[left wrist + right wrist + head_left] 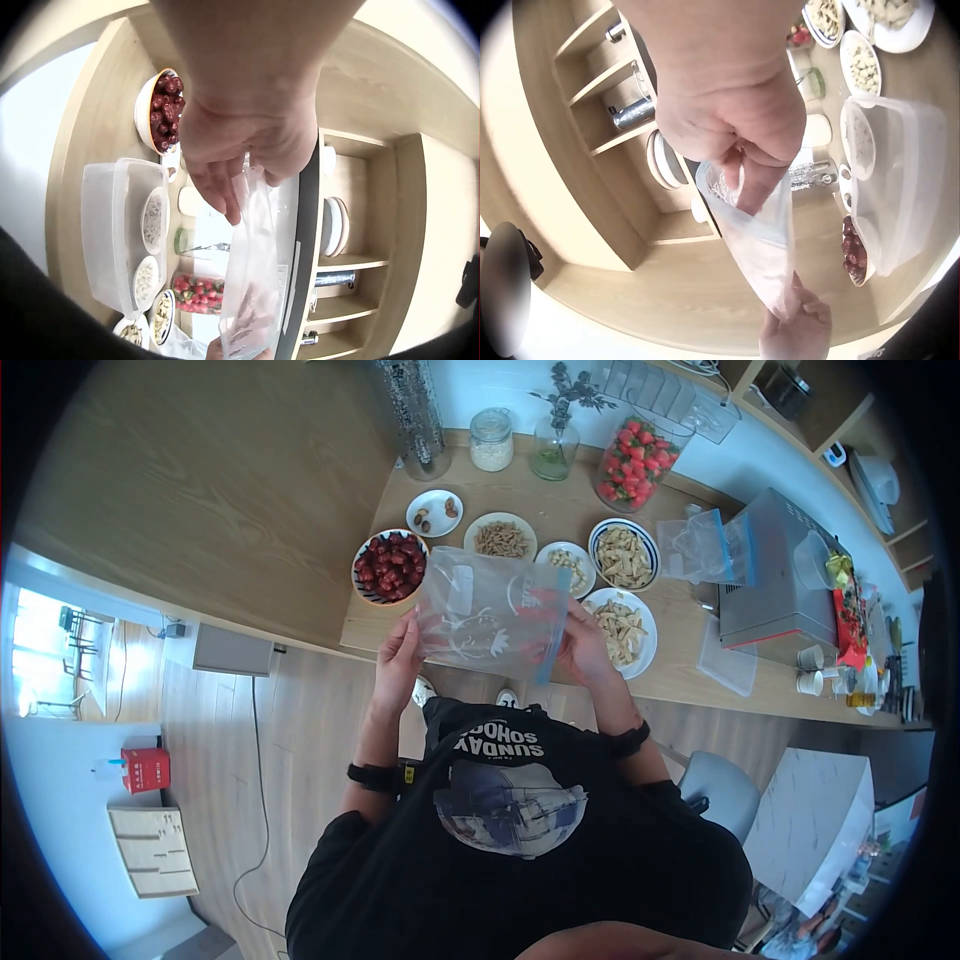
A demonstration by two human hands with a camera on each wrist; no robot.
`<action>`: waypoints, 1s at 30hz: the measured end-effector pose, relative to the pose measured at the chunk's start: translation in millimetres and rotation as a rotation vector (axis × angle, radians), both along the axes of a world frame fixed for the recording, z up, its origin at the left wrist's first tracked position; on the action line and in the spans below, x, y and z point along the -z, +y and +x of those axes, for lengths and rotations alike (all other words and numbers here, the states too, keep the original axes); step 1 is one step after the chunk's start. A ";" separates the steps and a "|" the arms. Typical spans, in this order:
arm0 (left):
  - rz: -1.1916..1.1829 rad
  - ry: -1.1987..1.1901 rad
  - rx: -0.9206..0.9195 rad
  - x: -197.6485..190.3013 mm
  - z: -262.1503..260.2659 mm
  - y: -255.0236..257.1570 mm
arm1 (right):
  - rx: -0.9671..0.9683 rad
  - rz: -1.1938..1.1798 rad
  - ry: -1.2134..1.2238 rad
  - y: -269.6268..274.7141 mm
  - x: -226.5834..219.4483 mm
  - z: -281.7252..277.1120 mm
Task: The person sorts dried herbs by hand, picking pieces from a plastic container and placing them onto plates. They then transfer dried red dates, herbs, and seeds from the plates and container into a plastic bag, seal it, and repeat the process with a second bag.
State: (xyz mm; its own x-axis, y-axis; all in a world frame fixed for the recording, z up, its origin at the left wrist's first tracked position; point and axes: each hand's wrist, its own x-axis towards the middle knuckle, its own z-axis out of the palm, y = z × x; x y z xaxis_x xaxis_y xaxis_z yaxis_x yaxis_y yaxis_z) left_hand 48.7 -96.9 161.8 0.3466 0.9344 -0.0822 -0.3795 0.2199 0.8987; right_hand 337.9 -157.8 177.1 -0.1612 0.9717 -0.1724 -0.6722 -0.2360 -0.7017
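A clear plastic zip bag (490, 610) with white print is stretched between both hands above the table. My left hand (401, 648) pinches its left end between thumb and fingers. My right hand (583, 645) grips the opposite end, which has a blue strip. In the right wrist view, the fingers of the right hand (739, 142) are at the blue-edged mouth of the bag (757, 255). The left wrist view shows the bag (251, 277) hanging from the left hand (247, 142). Beneath stands a clear plastic box (105, 232), largely covered by the bag in the head view.
A bowl of red dates (391, 567) is left of the bag. Behind it are plates with dried pieces (502, 538), a striped bowl (625, 554), and a jar of strawberries (637, 465). A plate of pale slices (620, 632) borders the right hand. More zip bags (700, 548) lie farther right.
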 end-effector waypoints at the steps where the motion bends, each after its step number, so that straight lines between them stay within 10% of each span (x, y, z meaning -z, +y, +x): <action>1: -0.001 -0.001 -0.006 3.5 -1.6 1.2 | -0.006 -0.001 -0.001 0.2 0.1 -1.2; 6: 0.180 0.248 0.072 1.7 -1.9 5.9 | -0.084 0.441 -0.692 7.4 3.4 -15.1; 12: 0.848 0.896 -0.321 -41.9 17.4 6.0 | -0.139 0.304 -0.448 9.0 -5.8 -27.9; 15: 0.995 1.182 -0.159 -67.0 21.0 -6.4 | -0.326 0.149 -0.537 14.2 23.5 -25.2; 30: 0.975 1.136 -0.151 -28.8 -31.5 23.3 | -0.541 0.187 -0.586 66.9 -7.8 -98.5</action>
State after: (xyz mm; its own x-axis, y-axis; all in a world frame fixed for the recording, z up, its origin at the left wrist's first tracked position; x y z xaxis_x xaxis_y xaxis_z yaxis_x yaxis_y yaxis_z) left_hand 17.2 -73.6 190.7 0.4254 0.7993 0.4245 0.6358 -0.5977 0.4884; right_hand 239.4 -90.9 184.9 -0.5497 0.8067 -0.2168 -0.0109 -0.2664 -0.9638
